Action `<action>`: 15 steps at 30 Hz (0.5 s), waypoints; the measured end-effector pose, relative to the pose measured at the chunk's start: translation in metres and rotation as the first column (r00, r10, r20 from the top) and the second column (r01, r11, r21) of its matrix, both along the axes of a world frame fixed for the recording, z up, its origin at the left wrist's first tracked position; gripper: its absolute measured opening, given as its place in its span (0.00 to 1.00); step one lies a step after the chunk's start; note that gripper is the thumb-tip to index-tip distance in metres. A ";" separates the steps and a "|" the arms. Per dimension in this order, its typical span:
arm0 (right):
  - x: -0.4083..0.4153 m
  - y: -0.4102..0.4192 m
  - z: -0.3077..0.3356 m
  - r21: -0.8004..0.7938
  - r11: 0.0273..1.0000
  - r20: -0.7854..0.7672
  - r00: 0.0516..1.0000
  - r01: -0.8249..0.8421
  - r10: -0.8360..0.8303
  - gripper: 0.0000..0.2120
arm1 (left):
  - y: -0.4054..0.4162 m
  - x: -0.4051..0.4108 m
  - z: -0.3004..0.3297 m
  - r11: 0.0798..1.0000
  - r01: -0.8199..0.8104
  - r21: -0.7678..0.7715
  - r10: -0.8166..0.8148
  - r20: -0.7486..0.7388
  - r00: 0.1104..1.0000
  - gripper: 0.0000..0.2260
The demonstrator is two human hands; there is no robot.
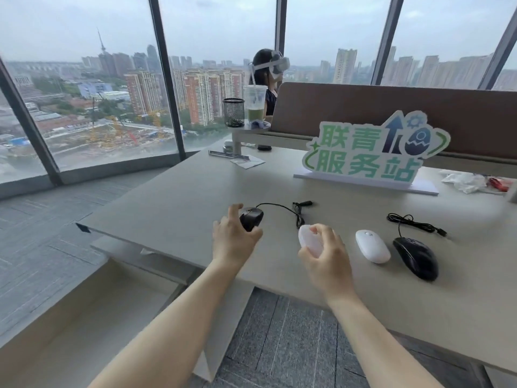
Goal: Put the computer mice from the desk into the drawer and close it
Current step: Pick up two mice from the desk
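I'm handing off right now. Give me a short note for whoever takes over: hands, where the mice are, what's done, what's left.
Left hand: closing around the black corded mouse on the desk.
Right hand: gripping a white mouse.
Untouched on the desk to the right: a second white mouse and a second black corded mouse.
Done: no mouse looks stowed yet; all four are at desk level.
Left: move all four into the drawer open at lower left, then close it.
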State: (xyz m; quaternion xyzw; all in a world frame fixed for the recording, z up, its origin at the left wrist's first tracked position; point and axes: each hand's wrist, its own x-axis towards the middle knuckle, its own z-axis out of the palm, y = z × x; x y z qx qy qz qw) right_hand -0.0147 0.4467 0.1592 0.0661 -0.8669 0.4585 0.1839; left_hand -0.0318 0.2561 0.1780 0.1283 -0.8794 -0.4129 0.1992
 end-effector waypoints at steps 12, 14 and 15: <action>0.105 -0.192 0.009 -0.376 0.811 0.009 0.873 -0.448 0.487 0.12 | -0.174 0.178 0.038 0.953 -0.297 0.057 0.301 -0.262 0.917 0.20; 0.114 -0.223 -0.010 -0.370 0.799 0.098 0.835 -0.475 0.542 0.12 | -0.199 0.196 0.018 0.936 -0.346 0.059 0.349 -0.244 0.905 0.20; 0.118 -0.237 -0.020 -0.357 0.800 0.148 0.817 -0.482 0.558 0.13 | -0.211 0.203 0.006 0.929 -0.367 0.054 0.370 -0.226 0.901 0.19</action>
